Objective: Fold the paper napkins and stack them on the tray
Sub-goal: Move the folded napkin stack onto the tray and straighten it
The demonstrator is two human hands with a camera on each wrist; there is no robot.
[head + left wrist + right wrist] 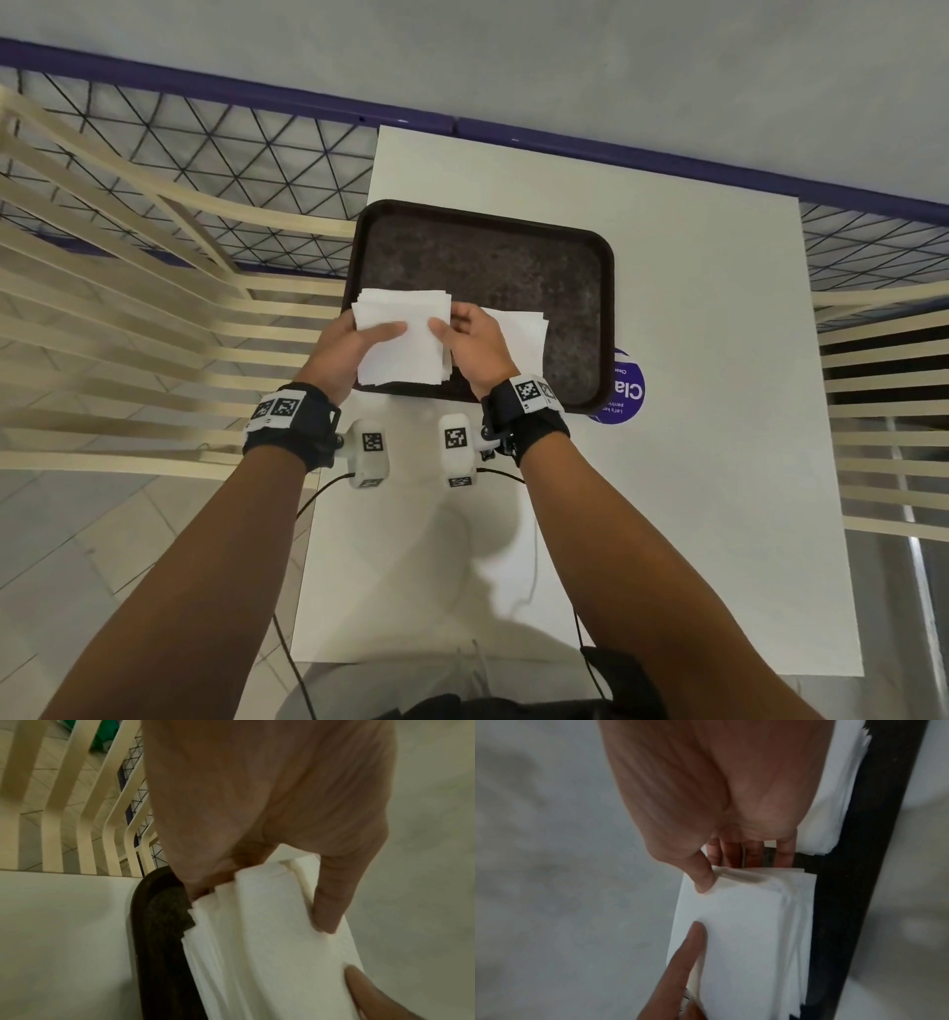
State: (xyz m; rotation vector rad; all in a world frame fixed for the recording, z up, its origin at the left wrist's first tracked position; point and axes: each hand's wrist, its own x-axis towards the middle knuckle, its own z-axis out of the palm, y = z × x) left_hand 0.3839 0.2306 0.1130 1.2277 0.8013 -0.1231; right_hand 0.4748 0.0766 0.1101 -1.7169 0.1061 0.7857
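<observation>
A dark brown tray lies on the white table. Both hands hold a thick stack of white paper napkins just above the tray's near left corner. My left hand grips the stack's left side, thumb on top and fingers underneath. My right hand pinches the right edge, thumb on top and fingers below. A second pile of white napkins lies on the tray, partly hidden behind my right hand. The tray's rim and the held stack show in the wrist views.
The white table carries a round blue sticker under the tray's near right corner. Cream slatted chairs stand at left and right. A black wire fence with a purple rail runs behind.
</observation>
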